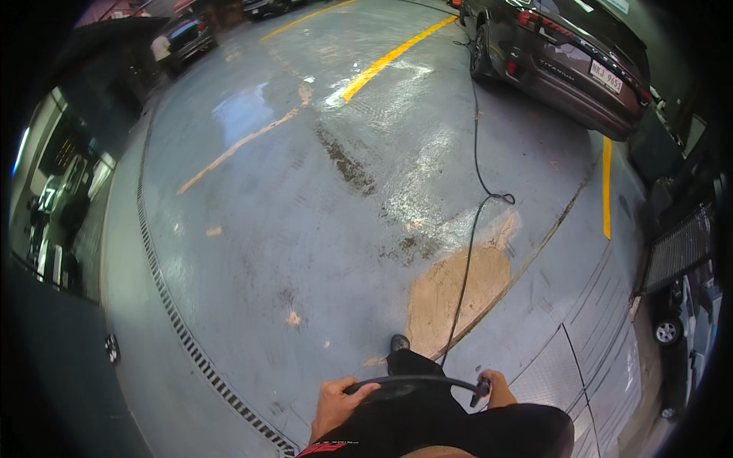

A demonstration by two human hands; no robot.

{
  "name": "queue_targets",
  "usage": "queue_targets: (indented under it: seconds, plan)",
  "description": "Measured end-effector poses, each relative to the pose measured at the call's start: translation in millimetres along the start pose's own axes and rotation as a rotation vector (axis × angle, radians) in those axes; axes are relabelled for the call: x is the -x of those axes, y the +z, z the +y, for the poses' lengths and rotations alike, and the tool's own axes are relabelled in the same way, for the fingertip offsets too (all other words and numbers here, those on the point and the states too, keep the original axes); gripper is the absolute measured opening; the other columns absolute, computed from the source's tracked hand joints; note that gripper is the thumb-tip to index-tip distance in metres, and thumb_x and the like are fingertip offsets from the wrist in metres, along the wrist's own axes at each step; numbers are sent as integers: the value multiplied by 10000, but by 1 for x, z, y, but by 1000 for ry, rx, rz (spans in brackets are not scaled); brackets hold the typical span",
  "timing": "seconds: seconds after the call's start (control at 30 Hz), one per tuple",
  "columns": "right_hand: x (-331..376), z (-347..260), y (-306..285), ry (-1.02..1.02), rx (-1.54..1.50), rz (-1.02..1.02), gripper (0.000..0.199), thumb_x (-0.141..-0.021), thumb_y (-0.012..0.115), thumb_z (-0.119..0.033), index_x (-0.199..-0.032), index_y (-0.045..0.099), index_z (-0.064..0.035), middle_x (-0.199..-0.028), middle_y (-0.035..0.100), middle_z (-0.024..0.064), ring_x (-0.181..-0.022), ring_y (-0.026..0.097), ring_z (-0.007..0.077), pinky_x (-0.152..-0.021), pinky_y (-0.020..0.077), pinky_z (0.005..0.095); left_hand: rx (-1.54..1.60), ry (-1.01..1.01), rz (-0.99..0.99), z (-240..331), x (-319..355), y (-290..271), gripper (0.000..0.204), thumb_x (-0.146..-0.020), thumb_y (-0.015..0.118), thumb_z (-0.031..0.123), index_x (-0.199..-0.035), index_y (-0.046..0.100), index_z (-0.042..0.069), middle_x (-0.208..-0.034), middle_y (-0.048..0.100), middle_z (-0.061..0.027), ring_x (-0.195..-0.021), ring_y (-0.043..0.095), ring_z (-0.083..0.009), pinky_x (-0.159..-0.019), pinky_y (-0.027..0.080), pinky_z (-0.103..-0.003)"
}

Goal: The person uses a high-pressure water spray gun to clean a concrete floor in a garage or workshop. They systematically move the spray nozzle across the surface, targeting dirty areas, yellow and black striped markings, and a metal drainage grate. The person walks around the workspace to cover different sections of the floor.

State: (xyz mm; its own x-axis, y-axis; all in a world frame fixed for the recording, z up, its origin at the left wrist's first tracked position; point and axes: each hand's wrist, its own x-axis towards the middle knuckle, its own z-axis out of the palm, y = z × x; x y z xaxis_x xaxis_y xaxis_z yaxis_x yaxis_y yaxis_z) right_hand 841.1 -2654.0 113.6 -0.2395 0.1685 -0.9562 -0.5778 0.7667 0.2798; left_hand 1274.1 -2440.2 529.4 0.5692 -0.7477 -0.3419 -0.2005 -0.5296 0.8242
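Left: slotted drain (181, 330) along the grey floor (252, 259). Near middle: left hand (336, 404) curled firmly round a black hose (418, 378) — the hose arcs rightward in front of the person's dark trousers. Dark shoe (398, 343) just beyond. Thin black cord (476, 145) on the floor, looped once. Right hand (498, 388) — closed round the hose's dark right end. Far right: parked dark car (561, 72).
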Motion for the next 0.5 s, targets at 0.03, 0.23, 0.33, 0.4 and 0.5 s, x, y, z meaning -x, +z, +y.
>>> queue_targets:
  seconds: [0.03, 0.23, 0.33, 0.4, 0.5]
  plan:
    - [-1, -34, 3, 34, -33, -48, 225, -834, 560, -174, -916, 523, 32, -766, 599, 203, -661, 652, 387, -566, 546, 605, -9, 20, 9, 14, -24, -11, 366, -774, 813, 289, -739, 675, -47, -543, 568, -134, -454, 476, -173, -472, 391, -304]
    - [110, -241, 24, -303, -56, -90, 279, -842, 530, -157, -945, 624, 84, -864, 682, 234, -745, 676, 388, -695, 555, 523, -8, 144, 181, 43, -162, -61, 301, -753, 823, 210, -746, 680, -54, -523, 548, -57, -510, 432, -83, -476, 342, -272]
    - [176, -354, 31, -254, 2, -86, 274, -839, 523, -145, -896, 627, 102, -792, 678, 242, -708, 677, 386, -698, 560, 492, 109, 98, 244, 57, -241, -78, 300, -749, 825, 205, -744, 677, -55, -522, 550, -65, -506, 444, -76, -477, 347, -269]
    - [209, -399, 12, -278, -86, -91, 265, -825, 530, -138, -904, 628, 95, -774, 671, 245, -698, 676, 380, -681, 559, 497, 188, 144, 239, 72, -316, -83, 302, -748, 825, 211, -743, 678, -52, -520, 549, -73, -501, 451, -73, -475, 352, -270]
    - [271, -469, 12, -359, -161, -40, 215, -803, 544, -135, -852, 616, 62, -714, 650, 227, -629, 659, 374, -609, 556, 490, 81, 166, 149, 111, -411, -118, 339, -733, 839, 234, -749, 662, -55, -543, 572, -118, -457, 489, -152, -471, 382, -301]
